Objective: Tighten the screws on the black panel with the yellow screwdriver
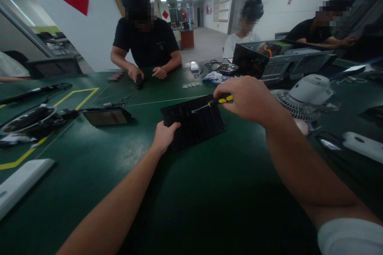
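Observation:
A flat black rectangular panel (pixel 197 127) with ridges across its face is in front of me at the middle of the green table. My left hand (pixel 165 133) grips its left edge, the thumb lying on top. In my right hand (pixel 248 97) is a screwdriver (pixel 213 102) with a black and yellow handle, held from the right side. Its metal shaft points left over the panel, and the tip is at a small shiny spot near the panel's upper middle. I cannot tell whether that spot is a screw.
A small dark framed screen (pixel 106 116) stands to the left. A white fan (pixel 308 91) and an opened computer case (pixel 287 63) are at the right. White power strips lie at left (pixel 24 183) and right (pixel 365 145). Across the table a person (pixel 146 44) handles a dark object.

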`<move>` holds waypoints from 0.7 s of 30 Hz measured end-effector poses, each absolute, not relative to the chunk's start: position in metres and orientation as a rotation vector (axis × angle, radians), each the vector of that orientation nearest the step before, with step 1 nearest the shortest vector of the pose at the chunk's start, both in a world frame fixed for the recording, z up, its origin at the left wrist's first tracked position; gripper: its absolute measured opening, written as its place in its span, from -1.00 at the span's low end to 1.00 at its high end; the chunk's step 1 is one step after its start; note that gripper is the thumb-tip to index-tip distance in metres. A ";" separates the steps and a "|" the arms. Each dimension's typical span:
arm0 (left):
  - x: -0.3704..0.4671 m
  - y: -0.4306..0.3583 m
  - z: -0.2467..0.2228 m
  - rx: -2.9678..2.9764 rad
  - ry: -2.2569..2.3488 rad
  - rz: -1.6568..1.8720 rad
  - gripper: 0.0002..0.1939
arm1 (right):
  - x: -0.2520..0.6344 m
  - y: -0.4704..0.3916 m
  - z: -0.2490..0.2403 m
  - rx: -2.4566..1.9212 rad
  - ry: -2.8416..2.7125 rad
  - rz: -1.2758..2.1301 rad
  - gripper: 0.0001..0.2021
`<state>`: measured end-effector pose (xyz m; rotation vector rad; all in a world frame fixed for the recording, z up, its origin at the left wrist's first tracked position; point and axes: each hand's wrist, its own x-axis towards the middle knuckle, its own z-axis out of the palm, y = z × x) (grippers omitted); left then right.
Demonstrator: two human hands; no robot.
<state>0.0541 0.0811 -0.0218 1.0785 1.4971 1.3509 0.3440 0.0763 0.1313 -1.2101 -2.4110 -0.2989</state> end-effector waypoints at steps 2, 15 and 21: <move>0.054 0.081 -0.021 1.077 1.493 1.346 -0.64 | 0.344 0.077 0.131 -1.212 -2.410 -0.288 -0.71; 0.053 0.082 -0.023 1.087 1.499 1.353 -0.65 | 0.342 0.072 0.134 -1.231 -2.384 -0.270 -0.73; 0.055 0.081 -0.020 1.082 1.502 1.341 -0.65 | 0.343 0.075 0.132 -1.235 -2.409 -0.232 -0.71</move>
